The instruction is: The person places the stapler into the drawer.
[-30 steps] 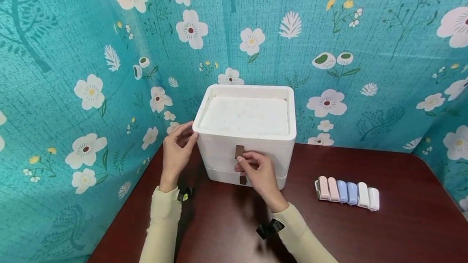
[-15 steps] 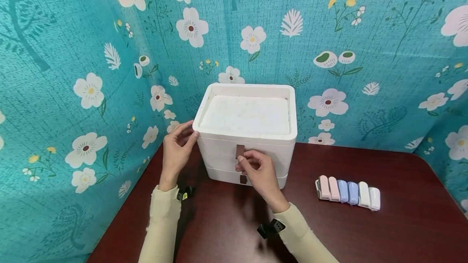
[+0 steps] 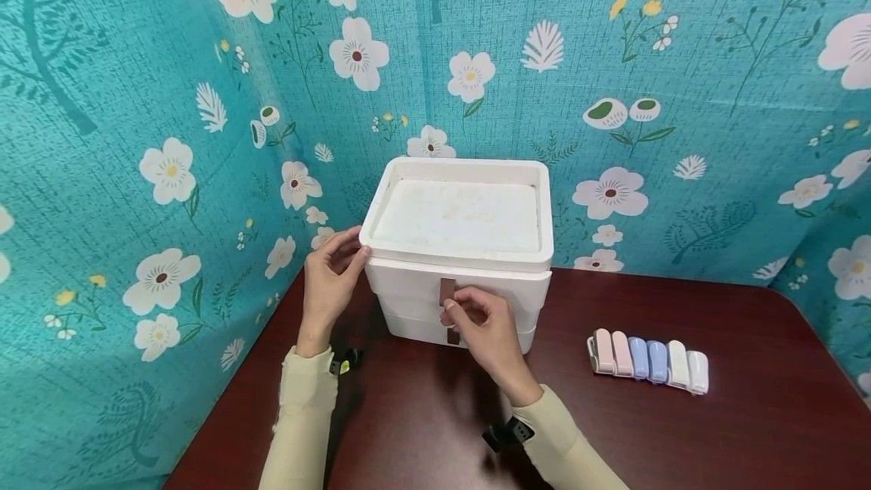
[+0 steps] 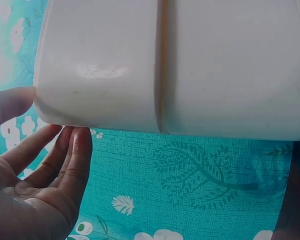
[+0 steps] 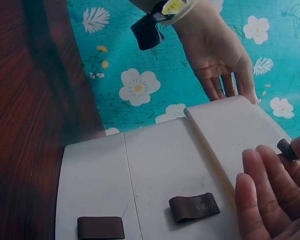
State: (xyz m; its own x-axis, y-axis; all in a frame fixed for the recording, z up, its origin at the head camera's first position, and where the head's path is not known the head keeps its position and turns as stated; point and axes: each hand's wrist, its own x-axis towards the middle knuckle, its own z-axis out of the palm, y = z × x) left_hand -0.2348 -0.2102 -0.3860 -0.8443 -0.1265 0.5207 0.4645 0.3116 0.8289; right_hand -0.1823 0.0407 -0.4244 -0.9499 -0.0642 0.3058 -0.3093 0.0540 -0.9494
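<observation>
Because the top tab sits on the near face of the white drawer box, the way out for the upper drawer looks to be straight toward the person, square to the box's long axis, which runs left to right. The right hand lies on that line, its grip pinching the tab between thumb and finger. Farther from the tab, the left hand holds the box's front left top corner between thumb and fingers. The drawer front juts slightly past the face below, where the middle tab and lowest tab show. The right wrist view is dim and crops the thumb, so how firm the pinch is, I cannot tell. The box stands on the worktop.
</observation>
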